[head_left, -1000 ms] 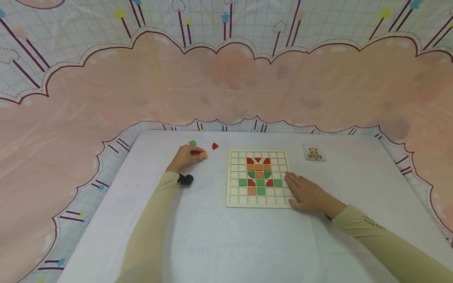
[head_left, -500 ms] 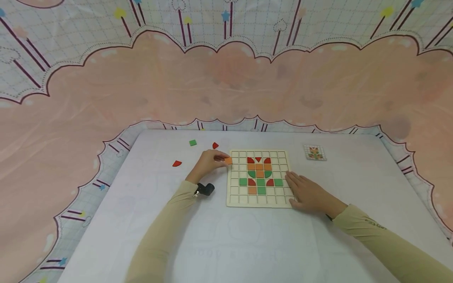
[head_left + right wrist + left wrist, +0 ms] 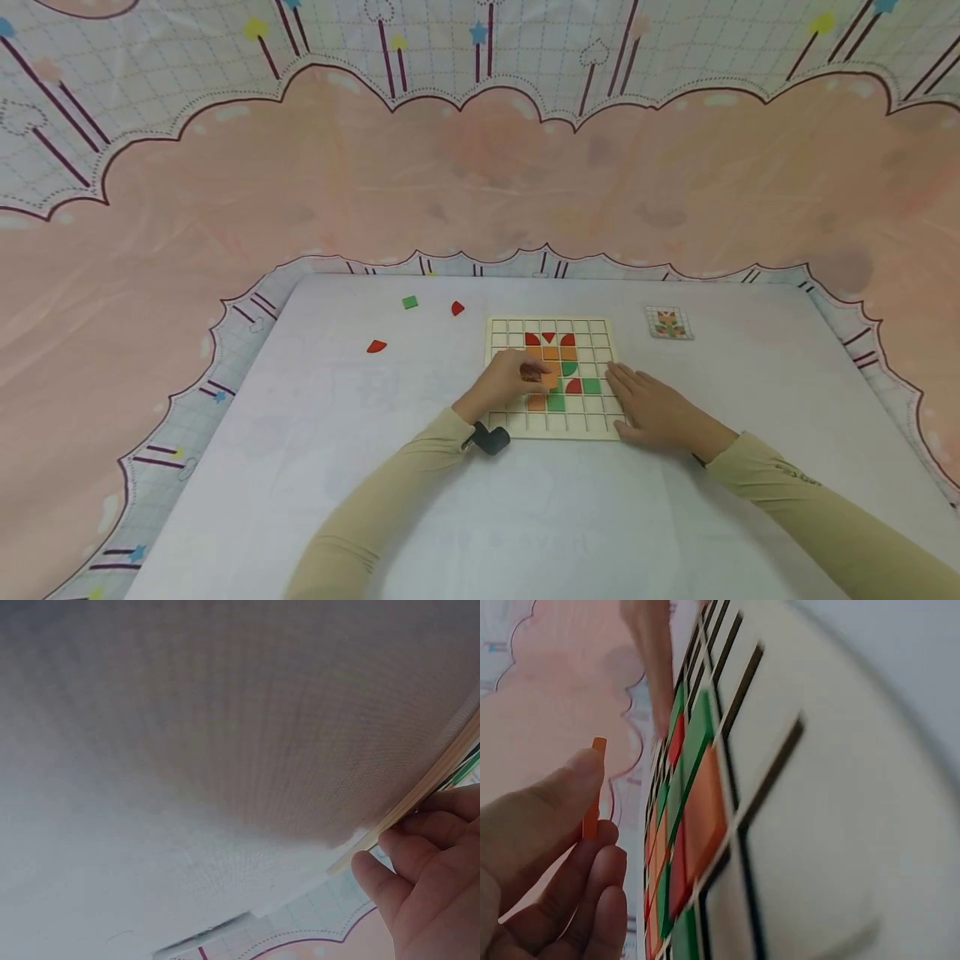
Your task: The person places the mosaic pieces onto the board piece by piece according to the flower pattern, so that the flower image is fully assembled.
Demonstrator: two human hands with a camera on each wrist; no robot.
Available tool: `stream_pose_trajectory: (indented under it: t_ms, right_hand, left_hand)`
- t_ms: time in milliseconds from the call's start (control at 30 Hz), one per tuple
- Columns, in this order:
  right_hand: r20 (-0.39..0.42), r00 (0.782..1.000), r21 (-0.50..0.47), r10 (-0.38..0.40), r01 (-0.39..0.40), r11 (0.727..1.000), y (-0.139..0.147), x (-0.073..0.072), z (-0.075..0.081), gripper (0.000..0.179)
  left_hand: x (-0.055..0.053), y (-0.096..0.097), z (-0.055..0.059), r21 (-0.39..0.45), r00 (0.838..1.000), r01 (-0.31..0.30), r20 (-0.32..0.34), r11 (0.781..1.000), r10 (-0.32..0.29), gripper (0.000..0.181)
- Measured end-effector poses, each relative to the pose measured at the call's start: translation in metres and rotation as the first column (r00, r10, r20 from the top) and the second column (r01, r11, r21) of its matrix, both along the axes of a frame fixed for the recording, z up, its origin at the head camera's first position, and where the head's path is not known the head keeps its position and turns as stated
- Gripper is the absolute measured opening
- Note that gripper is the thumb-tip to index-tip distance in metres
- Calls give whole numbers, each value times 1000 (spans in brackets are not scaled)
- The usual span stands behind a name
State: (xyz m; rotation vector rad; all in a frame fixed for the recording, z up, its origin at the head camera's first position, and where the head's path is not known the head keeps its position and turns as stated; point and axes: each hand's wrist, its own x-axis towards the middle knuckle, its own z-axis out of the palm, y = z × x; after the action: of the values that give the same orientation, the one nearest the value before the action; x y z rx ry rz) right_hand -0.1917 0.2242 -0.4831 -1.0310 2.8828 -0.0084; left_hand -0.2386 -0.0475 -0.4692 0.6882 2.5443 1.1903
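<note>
My left hand (image 3: 504, 385) is over the middle of a pale gridded wooden board (image 3: 585, 427), pinching an orange square tile (image 3: 591, 825) between thumb and fingertips. In the left wrist view the tile stands on edge in the grip, apart from the board's surface. Red, orange and green tiles sit in the grid, such as a green square (image 3: 591, 386) and a red quarter-circle (image 3: 567, 340). The left hand hides part of this pattern. At the board's right edge lies my right hand (image 3: 658, 410), fingers extended and touching the rim; the right wrist view shows its fingertips against the wooden side.
Left of the board lie a green square tile (image 3: 409, 302), a red quarter-circle piece (image 3: 457, 308) and another red piece (image 3: 377, 346). A small card (image 3: 670, 322) with a printed tile pattern is at the back right. White cloth (image 3: 525, 508) covers the table.
My left hand has carried the orange tile rightward from the loose pieces to above the board's middle, uncovering a red piece on the cloth. The right hand has stayed at the board's edge.
</note>
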Motion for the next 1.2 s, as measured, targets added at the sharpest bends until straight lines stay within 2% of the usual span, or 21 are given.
stream_pose_trajectory:
  t_ms: [100,167,333,667,867,1200]
  right_hand:
    - [12,1000,-2,-5,5,1000,0,0,1,72]
    - [18,1000,-1,-5,5,1000,-1,1,1,72]
    - [30,1000,7,-10,10,1000,-1,1,2,72]
    - [5,1000,14,4,-4,1000,-2,0,4,70]
    - [3,1000,18,4,-4,1000,-1,-1,4,70]
    - [0,1000,17,3,-3,1000,-1,-2,0,71]
  left_hand:
    - [5,11,-4,-14,999,32,-11,999,-32,27]
    - [8,17,-7,-37,998,47,-41,998,-49,27]
    - [11,29,-8,-103,993,51,-100,993,-61,29]
    - [15,40,-6,-231,988,66,-124,971,-97,32]
    - [16,36,-5,-248,983,37,-164,968,-80,28]
    - [19,39,-5,-247,986,52,-143,968,-90,23]
